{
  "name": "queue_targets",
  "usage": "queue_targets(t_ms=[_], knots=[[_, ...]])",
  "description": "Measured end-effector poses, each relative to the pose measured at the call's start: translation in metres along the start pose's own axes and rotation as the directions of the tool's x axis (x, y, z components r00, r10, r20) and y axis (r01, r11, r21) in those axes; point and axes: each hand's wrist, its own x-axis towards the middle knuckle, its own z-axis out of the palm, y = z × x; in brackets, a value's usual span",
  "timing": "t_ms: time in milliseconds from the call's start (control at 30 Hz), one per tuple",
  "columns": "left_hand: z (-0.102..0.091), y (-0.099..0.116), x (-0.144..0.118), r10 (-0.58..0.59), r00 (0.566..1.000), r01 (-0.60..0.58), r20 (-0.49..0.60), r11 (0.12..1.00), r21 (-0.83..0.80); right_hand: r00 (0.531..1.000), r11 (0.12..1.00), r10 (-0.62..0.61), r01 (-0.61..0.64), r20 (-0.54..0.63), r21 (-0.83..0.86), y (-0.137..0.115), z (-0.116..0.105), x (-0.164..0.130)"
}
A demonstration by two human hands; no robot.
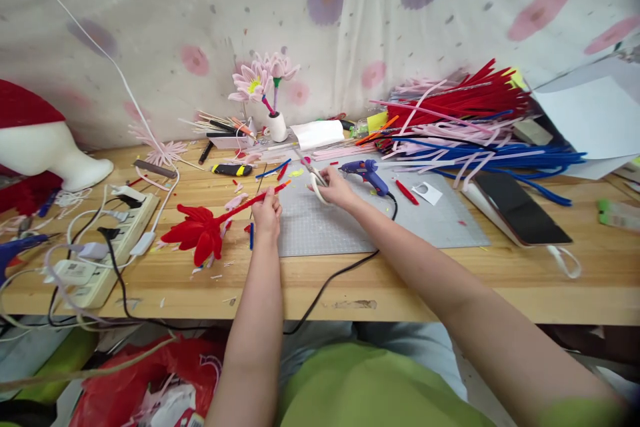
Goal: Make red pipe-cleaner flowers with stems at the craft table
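In the head view two bare forearms reach forward over a wooden table. The left hand is closed around the stem of one red pipe-cleaner flower, whose bloom lies on the wood out beyond the hand's left side while the stem's tip pokes past the hand to its right. The right hand is closed on one pair of scissors with pale handles; the blades point away from it to the upper left, and whether they are parted is hard to make out. Under this hand lies one grey cutting mat. Just right of the right hand rests one blue glue gun, its black cord running back toward the body. Farther right and beyond lies a heap of red, pink and blue pipe cleaners, too many and too tangled to count. Beyond both hands stands one small white vase with two pink flowers. Left of the left hand lie two power strips, partly covered by cables. One dark phone lies far right.
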Motion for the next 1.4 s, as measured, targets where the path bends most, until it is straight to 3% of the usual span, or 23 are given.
queue_targets(t_ms=[67,133,300,400,833,1400], knots=[[0.008,-0.004,-0.006,-0.045,0.996,0.048,0.072,0.998,-0.03,0.997,0.996,0.041,-0.035,-0.065,0.083,0.005,-0.003,-0.013],[0.014,-0.008,-0.01,-0.085,0.988,0.091,0.126,0.995,-0.048,0.994,0.997,-0.009,0.018,-0.108,0.075,0.008,-0.004,-0.024],[0.019,-0.017,-0.013,-0.128,0.98,0.135,0.15,0.99,-0.043,0.953,0.949,-0.289,0.273,-0.086,-0.16,0.013,-0.001,-0.035],[0.02,-0.019,-0.014,-0.139,0.981,0.145,0.132,0.989,-0.039,0.938,0.913,-0.345,0.326,-0.041,-0.245,0.017,0.003,-0.034],[0.02,-0.023,-0.013,-0.155,0.976,0.162,0.152,0.986,-0.031,0.932,0.882,-0.361,0.337,-0.013,-0.33,0.015,0.008,-0.036],[0.023,-0.025,-0.017,-0.167,0.977,0.171,0.135,0.985,-0.02,0.961,0.865,-0.275,0.238,-0.021,-0.442,0.015,0.013,-0.038]])
